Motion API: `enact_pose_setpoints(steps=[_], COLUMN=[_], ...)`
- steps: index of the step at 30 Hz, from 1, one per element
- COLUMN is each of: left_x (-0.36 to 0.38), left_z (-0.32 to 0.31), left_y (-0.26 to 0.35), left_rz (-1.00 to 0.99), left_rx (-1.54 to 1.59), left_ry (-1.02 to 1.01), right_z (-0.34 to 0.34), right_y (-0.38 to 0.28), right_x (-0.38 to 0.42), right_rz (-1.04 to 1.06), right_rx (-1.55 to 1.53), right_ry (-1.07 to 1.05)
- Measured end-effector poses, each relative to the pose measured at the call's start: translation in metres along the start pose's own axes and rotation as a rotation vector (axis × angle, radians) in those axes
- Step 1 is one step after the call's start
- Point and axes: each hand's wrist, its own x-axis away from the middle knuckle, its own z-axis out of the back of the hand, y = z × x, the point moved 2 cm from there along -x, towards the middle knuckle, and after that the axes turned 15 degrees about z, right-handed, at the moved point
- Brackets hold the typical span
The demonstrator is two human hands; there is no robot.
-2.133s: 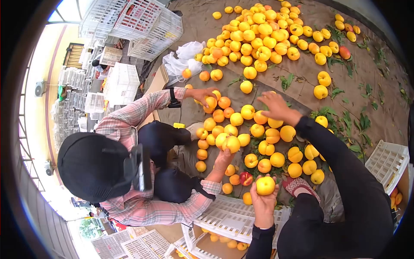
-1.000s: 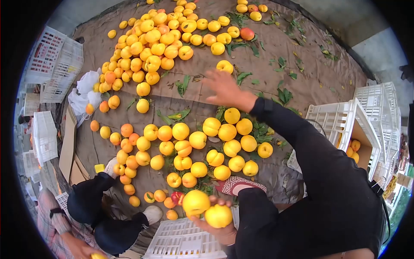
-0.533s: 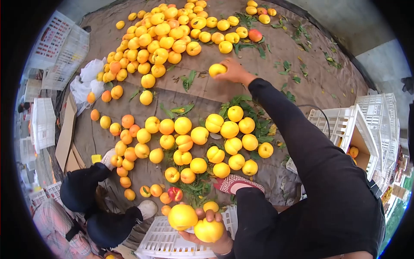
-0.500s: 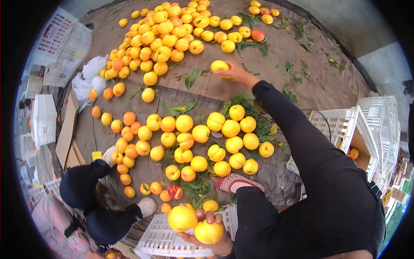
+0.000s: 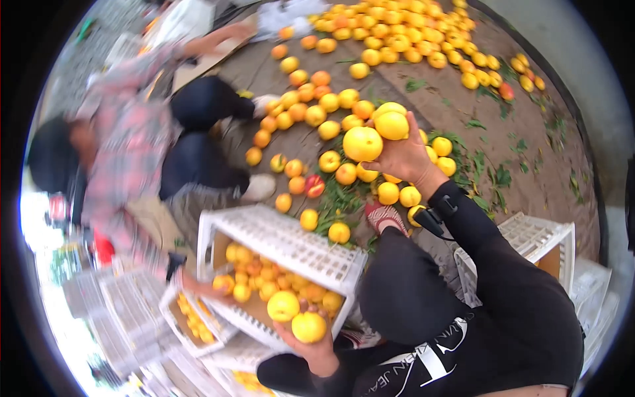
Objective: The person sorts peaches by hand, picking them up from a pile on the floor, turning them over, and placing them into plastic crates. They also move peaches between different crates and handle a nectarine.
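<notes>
Two yellow peaches (image 5: 308, 327) rest in my left hand (image 5: 311, 345), over the near edge of a white crate (image 5: 291, 245) that has many peaches inside. My right hand (image 5: 405, 156) is raised over the ground fruit and holds yellow peaches (image 5: 363, 143), one toward the fingertips and at least one more beside it. Below my right hand, loose peaches (image 5: 345, 173) lie on the brown ground cloth among green leaves. A red and yellow peach (image 5: 314, 186) lies left of them.
A co-worker in a plaid shirt (image 5: 132, 139) sits at the left, one hand near the crate. A smaller crate of peaches (image 5: 195, 321) stands beside it. A large peach pile (image 5: 397, 30) lies at the top. More white crates (image 5: 536, 238) stand at the right.
The view has swung left and down, bringing the filled crate and more of the co-worker into sight. My right hand has come back nearer and now holds more than one peach.
</notes>
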Motion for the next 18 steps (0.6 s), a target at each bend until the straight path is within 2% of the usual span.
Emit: enact_pose_setpoints(steps=[2, 7, 8, 10, 13, 17, 18], left_x=[0.012, 0.025, 0.025, 0.017, 0.006, -0.022, -0.017], left_z=[0.025, 0.083, 0.089, 0.110, 0.125, 0.153, 0.151], left_y=[0.003, 0.007, 0.008, 0.009, 0.011, 0.008, 0.010], left_rz=[-0.026, 0.007, -0.007, -0.008, -0.027, -0.083, -0.112], left_rx=[0.060, 0.233, 0.211, 0.205, 0.221, 0.297, 0.307], left_ry=[0.069, 0.065, 0.090, -0.018, 0.089, -0.010, 0.017], right_z=[-0.030, -0.097, -0.110, -0.139, -0.178, -0.224, -0.231], right_y=[0.026, 0.066, 0.070, 0.076, 0.088, 0.119, 0.128], right_x=[0.007, 0.035, 0.041, 0.057, 0.082, 0.125, 0.137], right_rz=[-0.062, -0.187, -0.183, -0.168, -0.139, -0.112, -0.112], right_rx=[0.153, 0.293, 0.333, 0.345, 0.428, 0.490, 0.492], right_ry=[0.094, 0.019, 0.009, -0.032, -0.127, -0.146, -0.159])
